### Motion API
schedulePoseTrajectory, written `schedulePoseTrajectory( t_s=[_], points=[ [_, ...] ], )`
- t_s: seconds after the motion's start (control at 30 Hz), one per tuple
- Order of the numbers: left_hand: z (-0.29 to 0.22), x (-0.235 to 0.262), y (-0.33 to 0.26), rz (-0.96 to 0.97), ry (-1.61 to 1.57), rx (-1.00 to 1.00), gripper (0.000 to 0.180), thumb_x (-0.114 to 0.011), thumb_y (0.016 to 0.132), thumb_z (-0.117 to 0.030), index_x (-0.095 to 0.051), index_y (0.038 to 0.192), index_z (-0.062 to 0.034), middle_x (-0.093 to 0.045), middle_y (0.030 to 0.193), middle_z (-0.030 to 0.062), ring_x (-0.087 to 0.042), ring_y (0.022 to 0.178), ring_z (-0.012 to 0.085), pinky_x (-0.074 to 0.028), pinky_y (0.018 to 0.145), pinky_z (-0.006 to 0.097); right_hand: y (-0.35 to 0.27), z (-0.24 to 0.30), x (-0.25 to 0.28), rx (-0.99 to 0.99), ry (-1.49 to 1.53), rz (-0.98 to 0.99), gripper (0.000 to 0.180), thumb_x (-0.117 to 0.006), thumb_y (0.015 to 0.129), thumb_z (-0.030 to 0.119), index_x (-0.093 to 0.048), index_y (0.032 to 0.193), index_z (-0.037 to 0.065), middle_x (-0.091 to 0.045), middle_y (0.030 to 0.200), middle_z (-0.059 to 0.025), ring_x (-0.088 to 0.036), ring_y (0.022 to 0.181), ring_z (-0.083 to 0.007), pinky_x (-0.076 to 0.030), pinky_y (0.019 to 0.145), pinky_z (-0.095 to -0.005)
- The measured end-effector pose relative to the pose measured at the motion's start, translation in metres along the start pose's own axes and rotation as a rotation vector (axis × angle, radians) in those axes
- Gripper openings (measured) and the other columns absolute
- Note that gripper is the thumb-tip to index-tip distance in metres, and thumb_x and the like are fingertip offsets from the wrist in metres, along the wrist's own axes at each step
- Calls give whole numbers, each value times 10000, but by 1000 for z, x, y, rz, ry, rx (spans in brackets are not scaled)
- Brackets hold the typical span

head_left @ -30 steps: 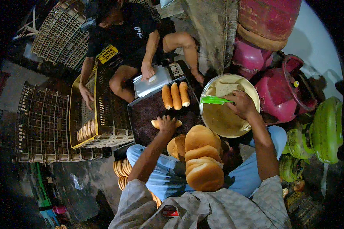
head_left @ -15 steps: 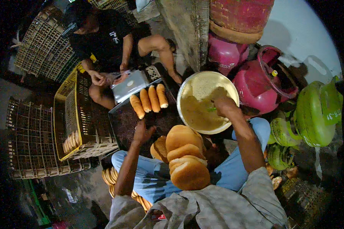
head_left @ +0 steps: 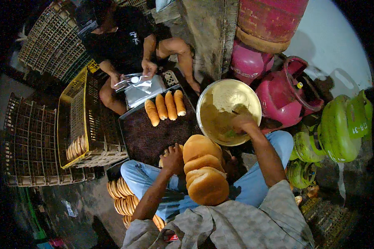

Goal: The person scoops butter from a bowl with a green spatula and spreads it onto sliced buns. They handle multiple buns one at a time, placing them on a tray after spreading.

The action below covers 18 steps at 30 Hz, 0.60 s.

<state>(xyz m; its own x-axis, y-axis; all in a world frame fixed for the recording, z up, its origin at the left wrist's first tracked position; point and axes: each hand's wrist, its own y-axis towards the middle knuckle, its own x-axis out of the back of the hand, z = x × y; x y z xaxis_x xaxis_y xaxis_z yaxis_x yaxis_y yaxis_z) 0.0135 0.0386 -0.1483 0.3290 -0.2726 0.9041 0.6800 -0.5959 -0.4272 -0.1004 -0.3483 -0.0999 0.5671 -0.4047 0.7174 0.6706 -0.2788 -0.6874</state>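
My left hand (head_left: 173,159) has its fingers curled over a bread bun (head_left: 161,162), mostly hidden beneath it, by the near edge of the dark tray (head_left: 143,139). Beside it, a stack of round golden buns (head_left: 207,186) rises in front of my lap. My right hand (head_left: 243,123) reaches into a large round metal pot (head_left: 199,118) of pale, creamy paste (head_left: 214,116). Its fingers are closed; what they grip is blurred, with only a hint of green by them. Several long browned rolls (head_left: 166,107) lie side by side at the tray's far end.
Across the tray a co-worker (head_left: 124,54) holds a clear plastic bag (head_left: 139,83) over a bag stack. Yellow-rimmed crate (head_left: 86,120) stands left; more buns (head_left: 122,199) lie by my left knee. Pink gas cylinders (head_left: 278,99) and green ones (head_left: 340,128) crowd the right.
My left hand has moved from the tray toward me and onto a bun. My right hand has shifted slightly nearer within the pot. The co-worker has lifted and spread a plastic bag.
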Motion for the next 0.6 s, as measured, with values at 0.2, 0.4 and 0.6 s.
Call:
schedulePoseTrajectory(
  t_s=[0.2,0.4,0.6],
  points=[
    [63,78,16,-111,-711,-26,666,-793,796,-364,-530,1332,-70,-663,1200,178,-660,1093,387,-551,897,484,-51,-8,46,360,267,-139,313,-692,841,214,-729,1134,110,-732,858,-134,-704,806,-307,-551,749,-422],
    [25,127,-5,117,-2122,-22,713,-399,990,-672,-528,1378,-88,-634,1262,128,-645,1112,269,-545,944,413,-62,43,63,859,572,-403,237,-699,898,251,-737,1080,103,-730,911,-115,-697,830,-260,-544,782,-383],
    [-17,147,-14,427,-2491,-162,747,-311,1009,-660,-510,1390,-49,-624,1305,162,-633,1139,344,-518,977,498,-63,109,43,834,467,-620,285,-682,895,315,-728,1124,153,-646,868,-113,-663,818,-318,-547,756,-426]
  ],
)
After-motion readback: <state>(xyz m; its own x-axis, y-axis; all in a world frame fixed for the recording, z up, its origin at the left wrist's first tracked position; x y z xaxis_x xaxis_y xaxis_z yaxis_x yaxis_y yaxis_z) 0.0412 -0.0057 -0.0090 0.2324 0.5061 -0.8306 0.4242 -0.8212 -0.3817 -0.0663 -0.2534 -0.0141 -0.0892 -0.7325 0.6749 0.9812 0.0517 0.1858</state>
